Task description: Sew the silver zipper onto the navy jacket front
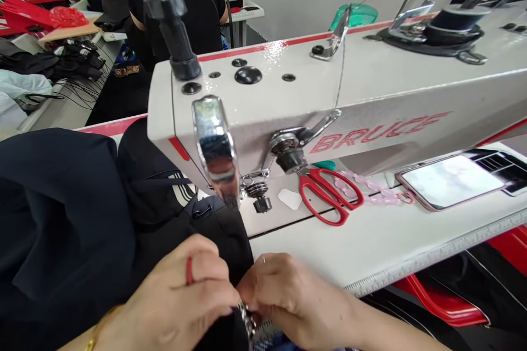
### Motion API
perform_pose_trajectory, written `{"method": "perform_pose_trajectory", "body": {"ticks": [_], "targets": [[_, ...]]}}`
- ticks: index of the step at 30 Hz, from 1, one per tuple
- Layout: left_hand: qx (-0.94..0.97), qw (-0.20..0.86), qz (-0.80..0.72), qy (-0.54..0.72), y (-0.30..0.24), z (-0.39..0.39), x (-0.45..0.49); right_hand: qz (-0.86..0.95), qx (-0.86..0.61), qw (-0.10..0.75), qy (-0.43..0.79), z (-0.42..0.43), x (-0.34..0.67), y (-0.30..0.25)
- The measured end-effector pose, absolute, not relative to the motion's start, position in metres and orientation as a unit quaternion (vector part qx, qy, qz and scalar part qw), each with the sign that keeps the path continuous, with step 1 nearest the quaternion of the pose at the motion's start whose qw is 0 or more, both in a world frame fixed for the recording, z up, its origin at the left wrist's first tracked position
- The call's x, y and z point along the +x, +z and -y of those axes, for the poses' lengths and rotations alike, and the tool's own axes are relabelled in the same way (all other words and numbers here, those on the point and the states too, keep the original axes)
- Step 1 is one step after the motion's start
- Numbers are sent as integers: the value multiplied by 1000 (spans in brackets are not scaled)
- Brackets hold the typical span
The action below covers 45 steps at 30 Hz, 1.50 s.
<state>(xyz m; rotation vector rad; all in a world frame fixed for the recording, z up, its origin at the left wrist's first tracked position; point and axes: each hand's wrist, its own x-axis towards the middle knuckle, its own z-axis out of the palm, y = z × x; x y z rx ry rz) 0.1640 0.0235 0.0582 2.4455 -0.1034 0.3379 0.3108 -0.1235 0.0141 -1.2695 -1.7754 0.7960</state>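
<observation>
My left hand (185,290), with a red ring on a finger, is closed in a pinch at the edge of a black garment (222,238). Right beside it, my right hand (284,296) is also closed, its bent fingertips meeting the left ones at the cloth edge; exactly what sits between them is hidden. The garment spreads left and back under the sewing machine head (255,93), with a white striped label (184,189) showing. Just below my fingers, a shiny beaded strip and patterned cloth (265,335) show in part.
Red-handled scissors (329,197), a pink bead string (379,194) and a phone (453,181) lie on the machine bed to the right. A ruler strip (436,252) runs along the table's front edge. Beyond the machine sits a person in black (177,16).
</observation>
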Motion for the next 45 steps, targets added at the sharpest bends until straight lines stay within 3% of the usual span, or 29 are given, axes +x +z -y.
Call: {"method": "perform_pose_trajectory", "body": {"ticks": [3,6,8,10,12,16,19,25,28,30,35,37,40,45], "targets": [[912,355,-112,170,63,-40,158,743,-434,345,375,132,319,13],[873,390,-256,144,67,-52,157,768,-442,299,354,135,327,16],[855,427,-285,71,66,-52,162,762,-532,295,222,130,332,18],[841,463,-280,7,62,-49,170,752,-593,288,12,119,335,17],[825,499,-263,-26,57,-46,178,764,-554,285,-167,105,337,12],[811,530,-248,-21,44,-45,190,823,-398,301,-273,85,338,1],[874,432,-220,-19,32,-46,193,817,-397,333,-252,81,344,-2],[987,82,-123,-67,14,-31,186,751,-518,343,-222,82,359,-6],[995,30,-75,-60,9,-26,182,705,-579,377,-159,79,353,-13],[994,96,-54,-11,9,-27,181,685,-589,414,-116,77,347,-16],[859,472,-199,-20,19,-37,183,708,-531,458,-85,79,337,-18],[784,572,-239,-28,24,-39,188,721,-523,449,-73,80,336,-20],[730,613,-300,36,26,-37,194,746,-530,400,-53,79,337,-20],[755,557,-341,53,25,-36,200,826,-507,223,-102,80,343,-14]]}}
